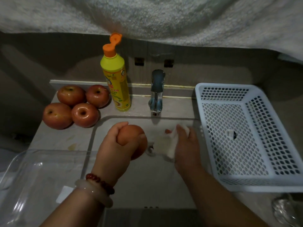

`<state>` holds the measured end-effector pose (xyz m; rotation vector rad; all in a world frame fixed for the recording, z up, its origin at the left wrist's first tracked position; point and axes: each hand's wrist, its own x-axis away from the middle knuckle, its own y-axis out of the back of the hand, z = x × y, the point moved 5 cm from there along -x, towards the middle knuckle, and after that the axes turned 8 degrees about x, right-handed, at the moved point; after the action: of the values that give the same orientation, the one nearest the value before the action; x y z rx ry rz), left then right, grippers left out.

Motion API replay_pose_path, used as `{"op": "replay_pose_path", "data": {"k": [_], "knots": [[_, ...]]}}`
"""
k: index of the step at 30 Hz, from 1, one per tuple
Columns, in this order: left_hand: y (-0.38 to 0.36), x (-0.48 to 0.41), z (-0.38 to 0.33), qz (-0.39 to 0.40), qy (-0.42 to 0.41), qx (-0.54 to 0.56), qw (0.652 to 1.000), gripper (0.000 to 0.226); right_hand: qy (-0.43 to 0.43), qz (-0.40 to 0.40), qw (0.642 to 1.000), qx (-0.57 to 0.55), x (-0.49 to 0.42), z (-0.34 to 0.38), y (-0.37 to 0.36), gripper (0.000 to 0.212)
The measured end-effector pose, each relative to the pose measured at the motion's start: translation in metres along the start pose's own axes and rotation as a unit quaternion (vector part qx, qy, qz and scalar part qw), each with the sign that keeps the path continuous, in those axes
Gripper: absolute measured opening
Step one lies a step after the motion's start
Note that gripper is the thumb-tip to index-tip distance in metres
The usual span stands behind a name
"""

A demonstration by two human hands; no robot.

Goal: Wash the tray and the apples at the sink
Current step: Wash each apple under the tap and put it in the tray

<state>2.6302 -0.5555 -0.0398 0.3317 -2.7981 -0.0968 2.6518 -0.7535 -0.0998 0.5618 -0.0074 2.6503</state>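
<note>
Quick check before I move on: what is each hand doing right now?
Left hand: grips an apple over the sink.
Right hand: holds a white cloth in the sink.

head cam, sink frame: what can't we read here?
- Water running or not: faucet stream not visible, too dim.
- Apple underside: hidden by left hand.
- White cloth: partly under right hand, blurred.
- Glass tray: cut off by the left and bottom edges.
- Bottle label: too small.
</note>
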Motion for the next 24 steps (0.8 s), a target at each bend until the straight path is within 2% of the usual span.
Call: {"op": "replay_pose_path", "data": {"k": [1,2,7,9,11,14,17,21,24], "knots": [[0.001,0.001,-0.002,0.002,-0.001,0.002,1.000,0.046,-0.008,0.010,1.000,-0.022,0.002,0.008,0.000,0.004],[0.002,0.003,-0.004,0.003,-0.003,0.003,1.000,0.047,-0.001,0.022,0.999,-0.031,0.001,0.014,0.000,0.009],[0.004,0.009,-0.012,0.016,-0.021,0.007,1.000,0.051,0.017,0.069,0.997,-0.016,0.004,0.025,-0.005,0.080],[0.002,0.011,-0.015,0.025,-0.028,0.001,0.999,0.051,0.015,0.066,0.997,0.024,0.002,0.019,-0.007,0.092],[0.001,0.012,-0.017,0.026,-0.033,-0.008,0.999,0.051,0.025,0.046,0.996,0.071,0.001,0.013,-0.008,0.080],[0.001,0.014,-0.017,0.026,-0.037,-0.020,0.999,0.050,0.062,0.023,0.992,0.109,0.004,0.009,-0.013,0.049],[0.001,0.015,-0.016,0.022,-0.039,-0.033,0.998,0.052,0.088,0.019,0.987,0.133,0.009,0.006,-0.016,0.039],[0.001,0.019,-0.015,0.020,-0.045,-0.052,0.997,0.050,0.115,0.018,0.979,0.170,0.006,0.003,-0.014,0.014],[0.001,0.021,-0.014,0.022,-0.042,-0.053,0.997,0.051,0.110,0.021,0.976,0.187,0.006,0.006,-0.013,0.008]]}}
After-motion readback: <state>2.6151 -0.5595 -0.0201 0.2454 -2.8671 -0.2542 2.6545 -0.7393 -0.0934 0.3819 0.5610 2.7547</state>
